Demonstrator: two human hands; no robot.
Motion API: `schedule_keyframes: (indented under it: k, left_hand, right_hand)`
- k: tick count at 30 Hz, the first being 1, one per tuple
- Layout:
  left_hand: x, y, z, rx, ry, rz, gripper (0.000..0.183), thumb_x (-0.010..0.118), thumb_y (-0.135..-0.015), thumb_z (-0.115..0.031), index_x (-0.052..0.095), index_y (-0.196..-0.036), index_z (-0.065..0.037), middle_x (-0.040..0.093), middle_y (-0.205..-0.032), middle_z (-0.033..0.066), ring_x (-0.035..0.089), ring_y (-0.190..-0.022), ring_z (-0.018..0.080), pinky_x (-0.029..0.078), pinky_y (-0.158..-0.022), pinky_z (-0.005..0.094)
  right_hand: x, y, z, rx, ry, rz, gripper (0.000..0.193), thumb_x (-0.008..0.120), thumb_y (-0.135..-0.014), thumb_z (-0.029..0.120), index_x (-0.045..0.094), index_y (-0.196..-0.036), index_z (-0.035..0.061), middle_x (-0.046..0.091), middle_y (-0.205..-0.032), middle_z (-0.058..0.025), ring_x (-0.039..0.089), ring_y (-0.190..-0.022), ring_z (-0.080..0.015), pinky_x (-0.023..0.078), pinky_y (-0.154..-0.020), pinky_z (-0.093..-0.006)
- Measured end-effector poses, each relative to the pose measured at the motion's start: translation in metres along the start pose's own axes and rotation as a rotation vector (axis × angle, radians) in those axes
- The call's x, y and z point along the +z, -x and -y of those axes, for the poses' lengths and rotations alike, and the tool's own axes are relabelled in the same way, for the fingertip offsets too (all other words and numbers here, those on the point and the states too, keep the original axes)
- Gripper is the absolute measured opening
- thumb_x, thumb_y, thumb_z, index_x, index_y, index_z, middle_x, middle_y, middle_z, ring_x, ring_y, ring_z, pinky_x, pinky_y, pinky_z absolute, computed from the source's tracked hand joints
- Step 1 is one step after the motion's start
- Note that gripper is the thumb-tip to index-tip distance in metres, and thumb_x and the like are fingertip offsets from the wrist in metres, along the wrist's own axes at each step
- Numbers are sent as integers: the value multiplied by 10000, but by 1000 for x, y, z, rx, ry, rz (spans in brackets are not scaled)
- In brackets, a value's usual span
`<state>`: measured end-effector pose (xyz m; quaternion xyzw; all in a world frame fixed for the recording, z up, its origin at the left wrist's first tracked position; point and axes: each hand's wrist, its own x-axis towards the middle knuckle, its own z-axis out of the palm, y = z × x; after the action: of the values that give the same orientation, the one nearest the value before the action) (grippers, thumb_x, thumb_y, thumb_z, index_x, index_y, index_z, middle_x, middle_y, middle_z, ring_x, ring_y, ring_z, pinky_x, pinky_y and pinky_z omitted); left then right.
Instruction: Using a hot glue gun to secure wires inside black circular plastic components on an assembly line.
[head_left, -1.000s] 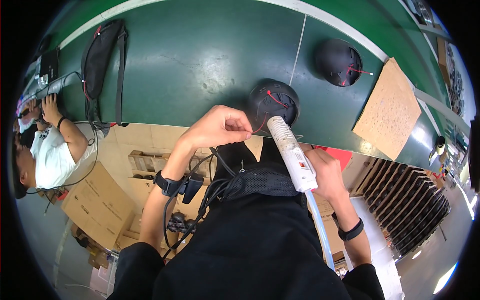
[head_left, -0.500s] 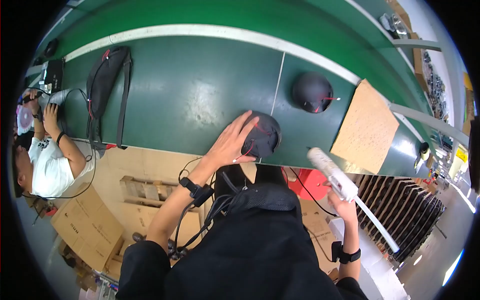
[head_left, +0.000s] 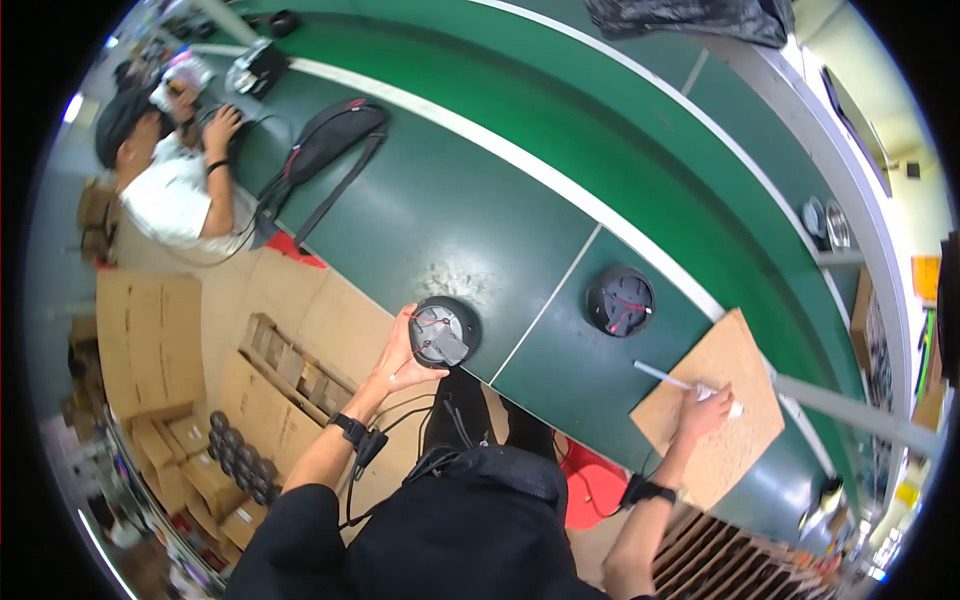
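Observation:
My left hand (head_left: pixel 397 357) grips a round black lamp housing (head_left: pixel 443 332) with a grey block and wires inside, at the near edge of the green table (head_left: pixel 450 200). My right hand (head_left: pixel 705 410) rests on a brown board (head_left: pixel 725 400) at the right and holds a white tube-shaped tool (head_left: pixel 680 383) that lies flat across the board's edge. A second round black housing (head_left: pixel 620 300) with red wires sits on the table between my two hands, untouched.
A black bag (head_left: pixel 325 145) with straps lies on the table at the far left. Another person (head_left: pixel 170 190) in a white shirt works at the table's left end. Cardboard boxes (head_left: pixel 150 340) and trays of black parts (head_left: pixel 235 455) stand on the floor at the left.
My right hand has swung the white tool away to the right and down onto the brown board. My left hand now holds the near black housing at its edge.

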<state>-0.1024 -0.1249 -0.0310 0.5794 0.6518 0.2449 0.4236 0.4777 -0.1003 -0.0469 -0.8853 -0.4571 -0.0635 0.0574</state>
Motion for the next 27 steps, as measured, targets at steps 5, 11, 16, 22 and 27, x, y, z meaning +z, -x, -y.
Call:
schedule_keyframes:
  k: [5,11,16,22,27]
  left_hand:
    - [34,76,17,25,38,-319,1322,988,-480,-384,235,-1475,52,400,-1393,230,417,-1329,372,353,-1140,448]
    - [70,225,37,-113,-44,-578,1273,949,-535,-412,239,-1483,53,370,-1437,297,369,-1368,459,317,-1165,480]
    - [109,369,50,-515,94,-840,1263,949,-529,-417,265,-1480,58,379,-1448,300,367,-1384,439,313,-1174,475]
    - [165,504,101,-827,468,-1154,1252,965,-519,-382,272,-1486,10,407,-1433,251,413,-1358,400,355,-1150,475]
    - [153,597,203,-919,652,-1281,1301,969,-523,-367,197,-1501,8,399,-1425,258,427,-1338,412,364,-1142,485]
  right_hand:
    - [-18,14,170,-683,-652,148,1179,928,-596,276,271,-1532,-7,432,-1431,-293,385,-1345,-482,295,-1160,-510]
    - [7,-18,207,-787,-490,137,1099,911,-644,364,332,-1484,-45,500,-1398,-285,500,-1260,-469,387,-1108,-520]
    - [37,-31,216,-700,-359,237,1278,889,-631,539,157,-1590,118,394,-1442,-333,429,-1318,-495,409,-1089,-549]
    - [-9,15,232,-1200,-615,-95,1157,900,-652,524,328,-1477,-49,436,-1454,-309,422,-1356,-442,328,-1171,-508]
    - [-88,156,255,-1084,-517,297,1089,946,-625,430,396,-1428,-59,489,-1389,-294,476,-1299,-418,370,-1136,-498]
